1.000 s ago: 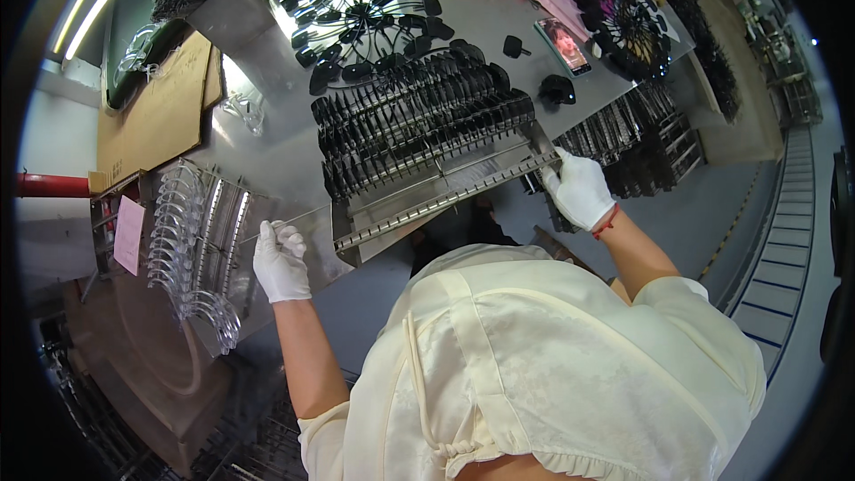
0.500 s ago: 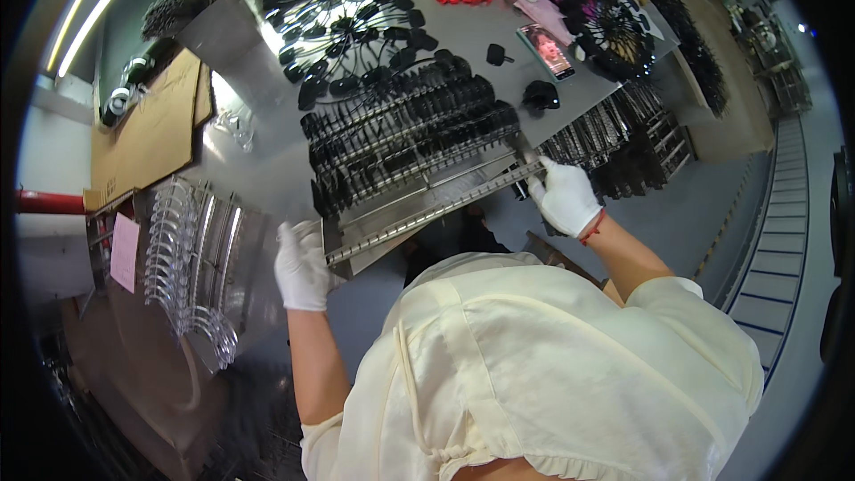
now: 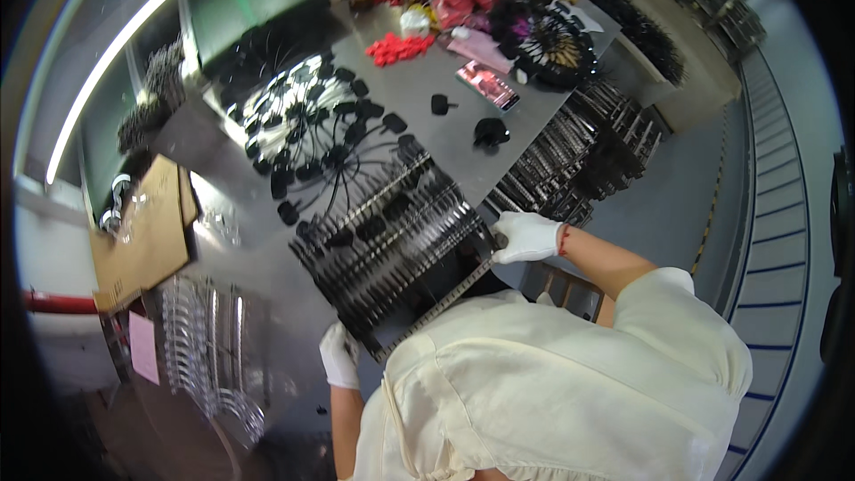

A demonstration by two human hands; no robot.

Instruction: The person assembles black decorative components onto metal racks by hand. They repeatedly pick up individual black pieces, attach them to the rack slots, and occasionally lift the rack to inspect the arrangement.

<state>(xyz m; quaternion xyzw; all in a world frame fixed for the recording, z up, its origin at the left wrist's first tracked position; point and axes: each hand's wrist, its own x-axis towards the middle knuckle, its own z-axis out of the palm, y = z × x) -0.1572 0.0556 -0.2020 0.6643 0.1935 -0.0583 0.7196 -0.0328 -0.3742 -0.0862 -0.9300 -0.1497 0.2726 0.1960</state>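
Both my white-gloved hands grip a metal rack [image 3: 443, 301] lined with rows of thin black parts [image 3: 392, 240]. My left hand [image 3: 340, 356] is closed round its near left corner. At the right end, my right hand [image 3: 525, 238] has its fingers wrapped round the frame. The toothed front rail lies close against my cream garment. Just beyond the rack, black paddle-shaped pieces on thin stems [image 3: 312, 116] spread out in a fan, some overlapping its far edge.
Clear curved parts on a rack [image 3: 200, 347] stand at the left, near cardboard [image 3: 142, 232]. Red pieces [image 3: 401, 49], a lit phone [image 3: 488, 85] and a black cup-like part [image 3: 491, 133] lie on the metal table [image 3: 427, 156]. More loaded racks [image 3: 579, 151] sit beyond its right edge.
The rack has come nearer to my body and tilts more steeply, its left end lower. Both hands have moved with it, still gripping. My view has shifted too.
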